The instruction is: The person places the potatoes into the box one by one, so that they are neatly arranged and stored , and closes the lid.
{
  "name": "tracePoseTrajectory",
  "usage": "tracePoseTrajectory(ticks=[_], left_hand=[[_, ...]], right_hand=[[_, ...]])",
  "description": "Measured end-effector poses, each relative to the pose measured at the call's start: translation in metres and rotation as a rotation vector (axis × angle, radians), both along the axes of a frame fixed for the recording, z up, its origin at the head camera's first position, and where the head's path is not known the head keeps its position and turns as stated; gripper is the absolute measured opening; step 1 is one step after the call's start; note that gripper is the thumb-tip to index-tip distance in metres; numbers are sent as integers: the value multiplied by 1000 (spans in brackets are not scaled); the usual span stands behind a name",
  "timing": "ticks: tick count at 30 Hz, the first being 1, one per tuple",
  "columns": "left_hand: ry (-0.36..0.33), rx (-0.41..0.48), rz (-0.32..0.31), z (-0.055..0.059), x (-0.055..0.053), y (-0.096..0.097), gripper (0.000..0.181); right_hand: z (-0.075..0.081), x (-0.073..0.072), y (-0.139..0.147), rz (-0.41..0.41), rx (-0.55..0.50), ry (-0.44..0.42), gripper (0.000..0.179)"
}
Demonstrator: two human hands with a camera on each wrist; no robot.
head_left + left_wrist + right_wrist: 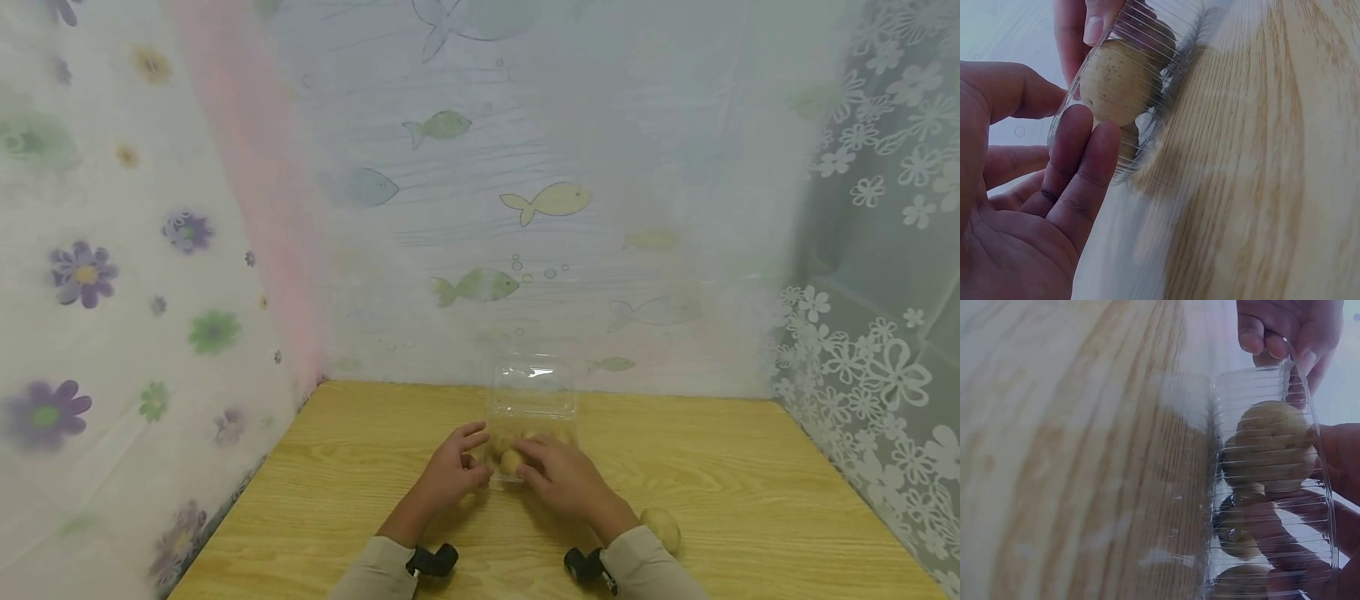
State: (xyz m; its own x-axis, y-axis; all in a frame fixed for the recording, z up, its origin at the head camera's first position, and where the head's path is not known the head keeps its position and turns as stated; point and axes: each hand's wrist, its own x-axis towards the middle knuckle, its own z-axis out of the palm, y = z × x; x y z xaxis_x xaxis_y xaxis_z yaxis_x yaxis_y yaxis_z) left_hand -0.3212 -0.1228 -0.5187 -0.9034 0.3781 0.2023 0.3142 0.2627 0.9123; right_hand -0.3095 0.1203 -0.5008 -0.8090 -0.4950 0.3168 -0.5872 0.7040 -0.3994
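Note:
A clear plastic clamshell container (498,475) with its lid (532,383) raised stands on the table and holds several small round potatoes. My left hand (453,471) is at the container's left side. In the left wrist view, its fingertips (1105,140) overlap the ribbed outer wall while another finger reaches the rim, so it holds that edge. My right hand (566,479) reaches in from the right, its thumb and fingers around a potato (512,462) at the front. Through the ribbed wall, the right wrist view shows this potato (1275,440) and its fingers inside.
A larger potato (662,531) lies on the wooden table (360,500) beside my right forearm. Behind the table hangs a fish-patterned curtain (360,275). Flowered sheets (112,350) hang at the left and right sides.

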Motion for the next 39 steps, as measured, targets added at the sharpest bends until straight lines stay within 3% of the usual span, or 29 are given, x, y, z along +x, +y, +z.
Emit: tracePoseTrajectory(ticks=[9,17,39], left_hand=[[-4,-9,5,-2,-1,-1,69],[-3,-9,-1,-1,0,-1,70],[-15,23,-17,0,2,0,68]], right_hand=[[-2,-2,-1,-50,-105,-92,40],[-2,-3,-3,-57,-110,-53,35],[0,-3,-1,-44,-98,-46,25]])
